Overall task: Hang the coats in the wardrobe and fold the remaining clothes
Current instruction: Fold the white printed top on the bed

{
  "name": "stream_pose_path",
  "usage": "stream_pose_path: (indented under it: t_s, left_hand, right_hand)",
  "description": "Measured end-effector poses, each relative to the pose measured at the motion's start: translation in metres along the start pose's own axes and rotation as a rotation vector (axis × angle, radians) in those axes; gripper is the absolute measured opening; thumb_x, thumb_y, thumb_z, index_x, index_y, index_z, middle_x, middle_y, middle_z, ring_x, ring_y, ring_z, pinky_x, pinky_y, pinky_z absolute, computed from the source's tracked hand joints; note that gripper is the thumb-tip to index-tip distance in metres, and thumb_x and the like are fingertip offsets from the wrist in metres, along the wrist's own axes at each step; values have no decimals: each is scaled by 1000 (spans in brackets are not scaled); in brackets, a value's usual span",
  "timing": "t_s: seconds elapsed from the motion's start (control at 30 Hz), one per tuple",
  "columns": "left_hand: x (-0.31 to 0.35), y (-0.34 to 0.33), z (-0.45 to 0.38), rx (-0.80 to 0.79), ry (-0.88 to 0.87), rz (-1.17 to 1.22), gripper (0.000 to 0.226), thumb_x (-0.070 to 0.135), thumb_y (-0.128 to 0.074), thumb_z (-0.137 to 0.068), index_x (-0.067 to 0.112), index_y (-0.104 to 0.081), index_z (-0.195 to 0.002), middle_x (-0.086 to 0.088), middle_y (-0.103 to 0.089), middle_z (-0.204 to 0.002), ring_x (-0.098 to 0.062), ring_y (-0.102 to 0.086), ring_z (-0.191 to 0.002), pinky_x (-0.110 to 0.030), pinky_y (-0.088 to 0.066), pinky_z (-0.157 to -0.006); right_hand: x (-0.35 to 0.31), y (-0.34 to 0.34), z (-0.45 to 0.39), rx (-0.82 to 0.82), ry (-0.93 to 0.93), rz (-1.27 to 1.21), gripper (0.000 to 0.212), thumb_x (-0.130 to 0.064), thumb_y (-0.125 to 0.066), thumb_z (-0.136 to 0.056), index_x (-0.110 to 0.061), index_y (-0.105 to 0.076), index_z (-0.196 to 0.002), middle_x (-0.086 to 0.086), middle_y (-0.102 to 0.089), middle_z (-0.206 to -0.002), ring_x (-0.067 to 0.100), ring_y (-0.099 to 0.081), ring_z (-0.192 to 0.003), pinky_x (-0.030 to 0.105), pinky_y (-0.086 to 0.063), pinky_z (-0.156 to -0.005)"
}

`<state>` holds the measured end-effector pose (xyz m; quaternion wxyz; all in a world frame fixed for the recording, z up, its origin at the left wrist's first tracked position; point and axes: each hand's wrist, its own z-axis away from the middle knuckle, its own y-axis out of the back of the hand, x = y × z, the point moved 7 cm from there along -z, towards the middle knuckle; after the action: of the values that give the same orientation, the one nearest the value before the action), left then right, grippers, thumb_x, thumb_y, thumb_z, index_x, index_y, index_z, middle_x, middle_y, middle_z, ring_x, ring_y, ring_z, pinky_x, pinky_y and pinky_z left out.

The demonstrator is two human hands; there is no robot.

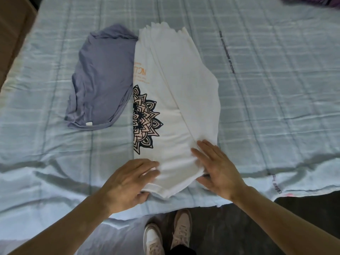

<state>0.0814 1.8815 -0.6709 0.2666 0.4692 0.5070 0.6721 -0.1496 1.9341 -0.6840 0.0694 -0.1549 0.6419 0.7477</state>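
A white T-shirt (184,85) with a black mandala print and orange lettering lies folded lengthwise on the bed, its hem end toward me. My left hand (128,183) grips the near left corner of the shirt, fingers on top and thumb tucked under the edge. My right hand (217,166) lies flat with straight fingers on the near right part of the shirt. A grey-blue garment (99,80) lies folded just left of the white shirt, touching its upper edge.
The bed (276,89) is covered by a pale blue checked sheet. A purple garment (311,1) shows at the far right corner. A brown surface (12,24) borders the bed at far left. My shoes (165,234) stand on the dark floor below the bed's edge.
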Motion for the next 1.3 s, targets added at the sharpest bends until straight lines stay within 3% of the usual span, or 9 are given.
stream_pose_path:
  t_s: [0.2, 0.37, 0.43, 0.57, 0.7, 0.83, 1.0, 1.1, 1.3]
  left_hand:
    - [-8, 17, -6, 176, 147, 193, 34, 8, -80, -64, 12, -68, -96, 2, -67, -111, -19, -66, -97, -31, -57, -76]
    - [-25, 37, -14, 301, 358, 366, 23, 28, -48, -86, 18, -62, -103, 10, -61, -94, -13, -58, -78, -22, -47, -69]
    - [-32, 45, -20, 341, 431, 387, 22, 28, -48, -91, 22, -61, -107, 12, -64, -96, -9, -58, -80, -18, -48, -71]
    - [-44, 63, -35, 390, 516, 386, 22, 12, -58, -93, 23, -64, -111, 12, -68, -98, -9, -62, -83, -21, -50, -73]
    - [-58, 91, -60, 439, 542, 383, 19, 10, -60, -94, 19, -66, -109, 8, -68, -93, -9, -64, -82, -28, -51, -75]
    - [-77, 122, -83, 517, 558, 406, 18, 11, -62, -93, 21, -65, -107, 10, -69, -88, -3, -64, -77, -12, -46, -69]
    - [-125, 159, -121, 546, 597, 403, 15, 15, -65, -92, 16, -61, -107, 3, -69, -88, -18, -64, -76, -30, -48, -69]
    - [-153, 189, -140, 573, 567, 419, 16, 15, -68, -91, 16, -61, -106, 4, -69, -85, -18, -64, -76, -30, -47, -69]
    - [-210, 208, -181, 497, 522, 373, 16, 18, -66, -93, 15, -62, -108, 2, -64, -80, -20, -59, -74, -21, -34, -63]
  right_hand:
    - [-6, 2, -6, 79, -44, -3, 75, -38, -78, -80, -14, -48, -145, 11, -47, -150, 32, -42, -141, 46, -36, -115]
    - [3, 18, -8, 109, -24, -27, 77, -5, -92, -57, -9, -63, -129, 9, -63, -134, 30, -59, -125, 41, -49, -102]
    - [9, 30, -12, 179, -28, -125, 58, 4, -86, -61, -9, -69, -115, 7, -69, -119, 30, -67, -109, 43, -60, -87]
    - [28, 47, -29, 261, -117, -379, 25, 3, -74, -80, -10, -71, -101, 1, -65, -97, 18, -64, -83, 30, -55, -76]
    - [37, 67, -46, 310, -237, -507, 27, 4, -70, -83, -11, -71, -105, 2, -65, -98, 14, -62, -86, 22, -49, -80]
    - [50, 90, -79, 335, -371, -683, 34, -3, -68, -88, -22, -65, -115, -12, -68, -91, -4, -63, -80, 5, -44, -70]
    - [65, 132, -134, 401, -410, -718, 32, -5, -70, -86, -22, -66, -113, -16, -67, -92, -11, -59, -77, 3, -41, -66]
    - [69, 154, -168, 389, -431, -719, 25, -9, -69, -89, -21, -68, -111, -12, -70, -102, -7, -62, -89, 5, -43, -70]
    - [78, 173, -234, 430, -443, -730, 12, -17, -67, -92, -26, -65, -101, -18, -69, -91, -4, -62, -85, 7, -44, -69]
